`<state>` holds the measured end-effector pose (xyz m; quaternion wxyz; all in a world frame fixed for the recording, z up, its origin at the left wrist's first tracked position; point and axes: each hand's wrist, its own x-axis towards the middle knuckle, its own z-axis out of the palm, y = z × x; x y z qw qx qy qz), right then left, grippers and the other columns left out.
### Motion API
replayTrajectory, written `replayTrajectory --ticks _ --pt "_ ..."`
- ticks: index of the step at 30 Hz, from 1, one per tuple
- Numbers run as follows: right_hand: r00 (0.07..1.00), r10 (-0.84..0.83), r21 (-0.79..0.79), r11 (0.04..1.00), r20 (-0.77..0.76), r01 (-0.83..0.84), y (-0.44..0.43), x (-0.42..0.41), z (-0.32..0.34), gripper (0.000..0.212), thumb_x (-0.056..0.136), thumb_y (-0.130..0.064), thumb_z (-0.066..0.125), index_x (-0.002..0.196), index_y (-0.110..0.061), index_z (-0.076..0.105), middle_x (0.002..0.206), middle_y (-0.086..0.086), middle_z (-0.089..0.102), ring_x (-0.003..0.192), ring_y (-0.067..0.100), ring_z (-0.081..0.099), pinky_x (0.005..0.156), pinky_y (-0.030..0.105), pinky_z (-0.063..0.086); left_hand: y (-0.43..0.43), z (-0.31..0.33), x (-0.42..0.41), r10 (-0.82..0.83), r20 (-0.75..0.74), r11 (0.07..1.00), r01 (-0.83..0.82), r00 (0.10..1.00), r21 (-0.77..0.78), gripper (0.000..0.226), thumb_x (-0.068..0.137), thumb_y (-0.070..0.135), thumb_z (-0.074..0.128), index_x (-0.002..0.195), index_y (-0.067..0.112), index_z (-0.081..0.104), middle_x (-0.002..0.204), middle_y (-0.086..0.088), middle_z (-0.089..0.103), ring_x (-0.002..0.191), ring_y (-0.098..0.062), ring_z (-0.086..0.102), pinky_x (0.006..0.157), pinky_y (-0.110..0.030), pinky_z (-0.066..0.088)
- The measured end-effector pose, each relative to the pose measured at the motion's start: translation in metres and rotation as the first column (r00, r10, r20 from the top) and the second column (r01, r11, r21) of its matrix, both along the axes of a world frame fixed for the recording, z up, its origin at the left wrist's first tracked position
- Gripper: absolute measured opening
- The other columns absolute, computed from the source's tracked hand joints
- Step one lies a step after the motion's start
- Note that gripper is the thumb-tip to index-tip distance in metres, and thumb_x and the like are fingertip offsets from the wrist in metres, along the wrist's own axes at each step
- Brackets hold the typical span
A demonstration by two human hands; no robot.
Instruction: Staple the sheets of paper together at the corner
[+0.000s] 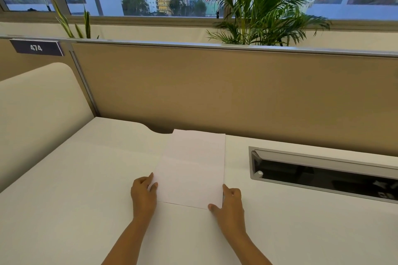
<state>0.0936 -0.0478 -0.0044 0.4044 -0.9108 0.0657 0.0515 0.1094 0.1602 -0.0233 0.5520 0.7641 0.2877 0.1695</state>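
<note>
While left hand (143, 192) and right hand (230, 201) are pinching the sheets (191, 168) on the worktop (86, 178), uneven edges are risking a misaligned corner staple.

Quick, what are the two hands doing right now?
Left hand: holding the left edge of the sheets of paper, thumb on top.
Right hand: holding the sheets' near right corner, thumb on top.

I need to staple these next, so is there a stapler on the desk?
No, the desk holds only the paper, held at its near corners by the left hand and right hand.
</note>
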Motion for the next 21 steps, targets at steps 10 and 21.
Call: replayTrajectory --ticks 10,21 --pt "0.992 0.086 -0.137 0.988 0.088 -0.073 -0.001 -0.008 -0.005 0.047 0.095 -0.03 0.047 0.139 -0.016 0.039 0.139 0.0 0.035 0.126 0.015 0.035 0.103 0.02 0.034 -0.007 -0.012 -0.021 -0.175 -0.008 0.944 0.17 0.985 0.281 0.033 0.094 0.016 0.046 0.124 0.001 0.053 0.123 -0.008 0.053 0.114 -0.021 0.049 0.101 -0.023 0.039" --pt "0.98 0.089 -0.09 0.993 0.179 -0.074 -0.021 -0.021 0.007 0.04 0.095 -0.03 0.045 0.135 -0.023 0.044 0.14 -0.004 0.04 0.127 0.013 0.037 0.1 0.018 0.035 -0.011 -0.009 -0.036 -0.215 -0.379 0.67 0.419 0.9 0.613 0.057 0.098 0.039 0.025 0.147 0.013 0.013 0.158 0.0 0.009 0.145 -0.014 0.008 0.118 -0.025 0.008"
